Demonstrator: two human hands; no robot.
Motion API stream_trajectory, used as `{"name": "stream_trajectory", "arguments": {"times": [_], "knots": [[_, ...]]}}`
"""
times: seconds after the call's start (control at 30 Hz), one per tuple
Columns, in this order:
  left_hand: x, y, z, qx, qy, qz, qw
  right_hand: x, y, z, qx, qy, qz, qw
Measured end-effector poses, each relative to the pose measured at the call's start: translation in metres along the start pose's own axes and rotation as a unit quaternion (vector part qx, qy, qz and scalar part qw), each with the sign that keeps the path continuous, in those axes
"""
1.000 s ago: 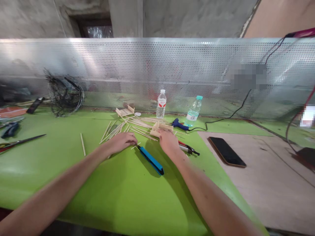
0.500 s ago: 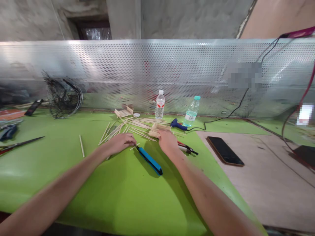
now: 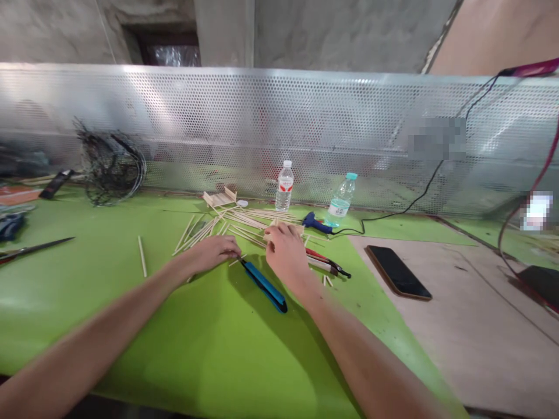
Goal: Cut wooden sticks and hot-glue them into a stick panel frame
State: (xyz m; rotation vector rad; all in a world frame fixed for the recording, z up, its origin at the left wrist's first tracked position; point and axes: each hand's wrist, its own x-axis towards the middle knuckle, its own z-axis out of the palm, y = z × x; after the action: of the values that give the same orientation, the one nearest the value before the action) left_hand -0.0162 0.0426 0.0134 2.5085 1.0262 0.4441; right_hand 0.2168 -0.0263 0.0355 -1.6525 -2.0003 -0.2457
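Observation:
My left hand (image 3: pixel 216 251) rests low over the table with its fingers closed together. At its fingertips lie a short thin stick (image 3: pixel 236 261) and the dark tip of a blue-handled tool (image 3: pixel 265 286), which looks like pliers. What the fingers pinch is hidden. My right hand (image 3: pixel 289 255) is closed over a small frame of pale wooden sticks (image 3: pixel 299 228), covering most of it. Beside that hand, on the right, lies a tool with red and pale handles (image 3: pixel 323 262). Loose wooden sticks (image 3: pixel 247 218) are spread behind and between the hands.
A second small stick frame (image 3: pixel 219 199), a clear bottle (image 3: pixel 284 189), a green-capped bottle (image 3: pixel 342 201) and a blue glue gun (image 3: pixel 317 222) stand or lie behind. A phone (image 3: pixel 397 272) lies right. Scissors (image 3: pixel 35 250), a single stick (image 3: pixel 142 256) and tangled wire (image 3: pixel 111 169) are left.
My right hand has shifted left over the small stick frame, uncovering more of the red-handled tool and two short stick pieces. My left hand and the blue-handled tool stay nearly in place.

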Motion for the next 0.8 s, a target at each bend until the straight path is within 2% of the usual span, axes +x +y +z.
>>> {"name": "stream_trajectory", "arguments": {"times": [0.13,0.23,0.4,0.53,0.67,0.8], "knots": [[0.000,-0.002,0.000,0.005,-0.005,0.012,1.000,-0.002,-0.007,-0.002,0.004,-0.011,-0.011,1.000],[0.001,-0.005,0.000,0.006,-0.008,0.013,1.000,0.003,0.002,-0.005,-0.018,-0.029,0.022,0.999],[0.002,-0.005,0.000,0.007,-0.012,0.018,1.000,0.014,0.044,-0.018,-0.052,-0.096,0.139,0.984],[0.001,-0.003,0.000,-0.001,-0.010,0.018,1.000,0.018,0.085,-0.028,-0.031,-0.180,0.194,0.964],[0.000,-0.003,0.000,-0.019,-0.001,0.021,1.000,0.016,0.115,-0.027,0.027,-0.268,0.191,0.944],[0.001,-0.002,0.000,-0.032,0.005,0.028,0.999,0.013,0.130,-0.019,0.046,-0.285,0.162,0.943]]}}
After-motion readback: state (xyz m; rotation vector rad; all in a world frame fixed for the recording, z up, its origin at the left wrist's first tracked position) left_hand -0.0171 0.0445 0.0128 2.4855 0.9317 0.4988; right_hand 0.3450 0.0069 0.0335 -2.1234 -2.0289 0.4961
